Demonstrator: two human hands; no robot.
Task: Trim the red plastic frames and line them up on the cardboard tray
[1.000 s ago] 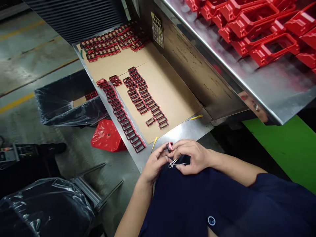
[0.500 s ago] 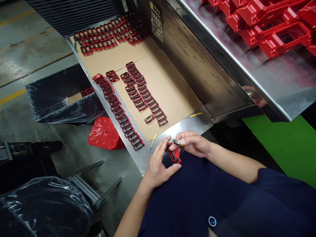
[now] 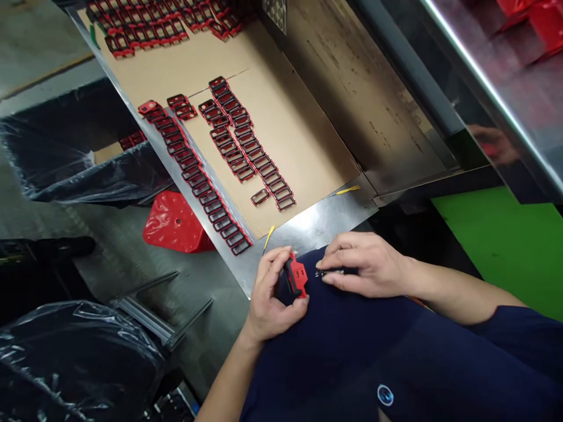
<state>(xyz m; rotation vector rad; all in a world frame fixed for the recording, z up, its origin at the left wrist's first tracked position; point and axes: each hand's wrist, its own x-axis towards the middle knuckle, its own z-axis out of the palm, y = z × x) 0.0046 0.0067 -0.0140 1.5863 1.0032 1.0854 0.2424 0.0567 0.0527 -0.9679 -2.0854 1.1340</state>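
Observation:
My left hand (image 3: 275, 293) is closed around the edges of a red and black plastic frame (image 3: 297, 276), tilted so its red side shows. To the right of it, a short distance away, my right hand (image 3: 367, 266) pinches a small dark metallic piece (image 3: 324, 272) between thumb and fingers; most of that piece is covered and its kind is unclear. Past my hands, rows of similar red and black frames (image 3: 264, 166) lie on a cardboard sheet (image 3: 303, 140). Another long row (image 3: 206, 190) runs along the metal edge on the left.
Two thin yellow-handled tools (image 3: 269, 237) (image 3: 349, 190) lie near the table's front edge. A bin lined with clear plastic (image 3: 74, 146) and a red stool (image 3: 176, 225) stand at left. Above on the right, a metal shelf (image 3: 497, 99) carries red parts. The metal wall (image 3: 352, 88) borders the cardboard.
My right hand has drawn away to the right from the frame with the metallic piece. My left hand has turned the frame more edge-on. The view has shifted closer to the table.

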